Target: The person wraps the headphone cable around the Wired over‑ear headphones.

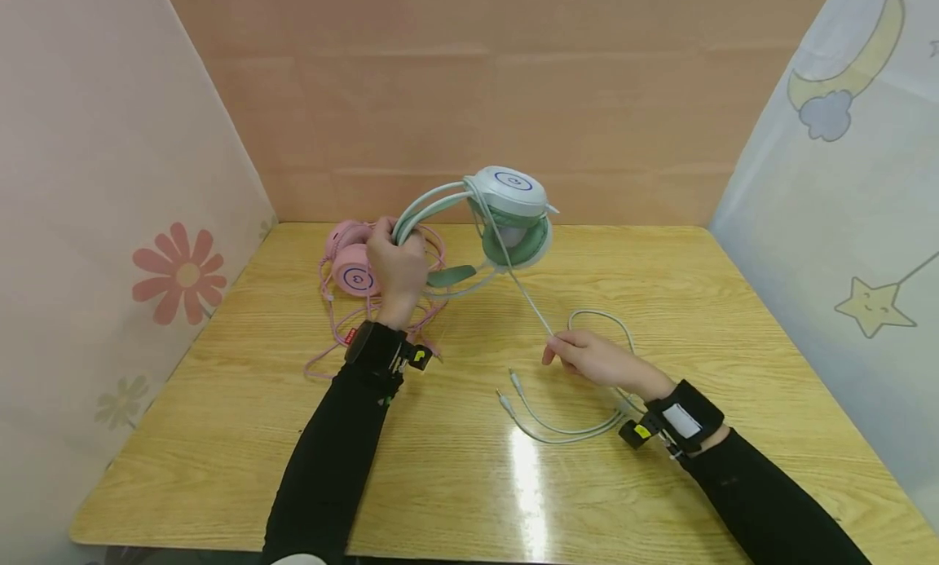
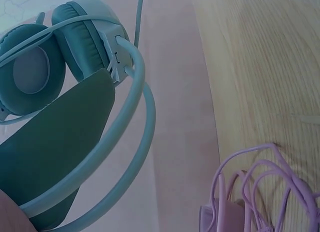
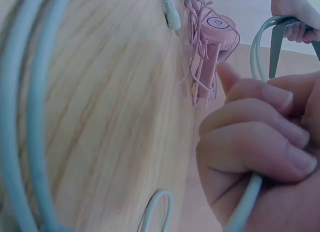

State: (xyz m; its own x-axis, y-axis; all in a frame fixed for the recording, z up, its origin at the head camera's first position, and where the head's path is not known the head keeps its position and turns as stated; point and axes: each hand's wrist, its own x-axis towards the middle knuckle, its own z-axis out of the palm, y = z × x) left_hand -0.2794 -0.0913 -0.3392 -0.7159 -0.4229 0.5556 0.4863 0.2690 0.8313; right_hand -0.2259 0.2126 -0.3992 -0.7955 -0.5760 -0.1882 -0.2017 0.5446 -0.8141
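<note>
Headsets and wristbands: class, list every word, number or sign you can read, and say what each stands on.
No readable words or numbers.
Green headset: blue ring emblem on the earcup, no letters.
Pink headset: same ring emblem.
Red tag on the pink cable: too small to read.
Yellow wristband stickers: blurred.
</note>
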